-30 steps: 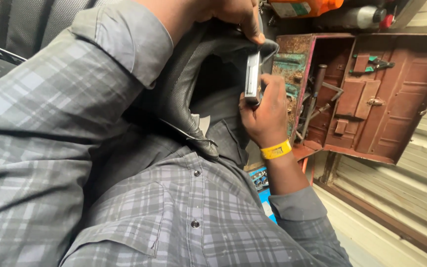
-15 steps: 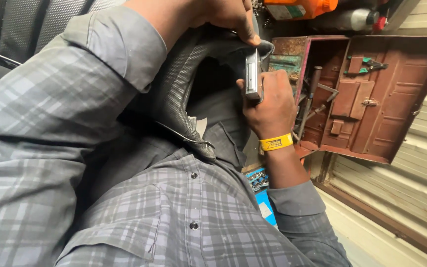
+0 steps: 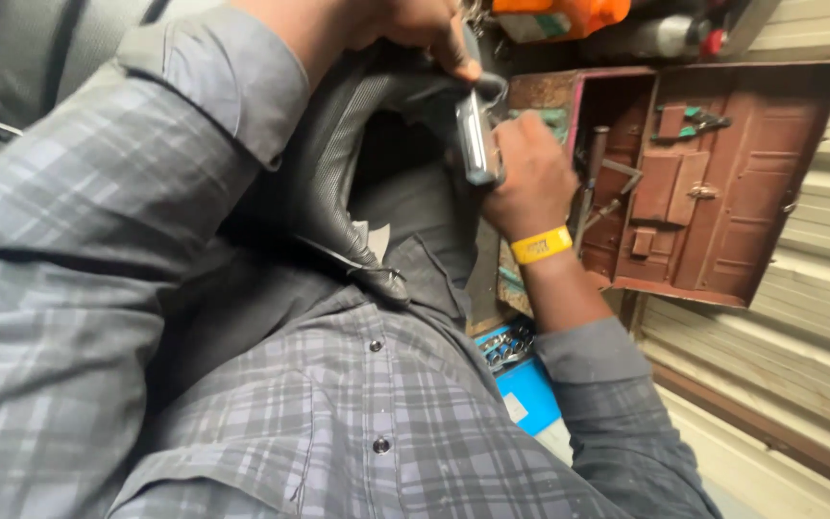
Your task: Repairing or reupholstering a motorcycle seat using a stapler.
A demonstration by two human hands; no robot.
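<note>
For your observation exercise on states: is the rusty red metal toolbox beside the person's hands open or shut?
Open. The red toolbox has its lid swung back, showing inner trays and tools, including green-handled pliers. The right hand sits just in front of it.

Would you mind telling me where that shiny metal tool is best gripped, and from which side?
Grip the metal tool on its long flat lower shaft, from the toolbox side, as the right hand does. The upper end is taken up by the left hand, and dark fabric blocks the other side.
</note>
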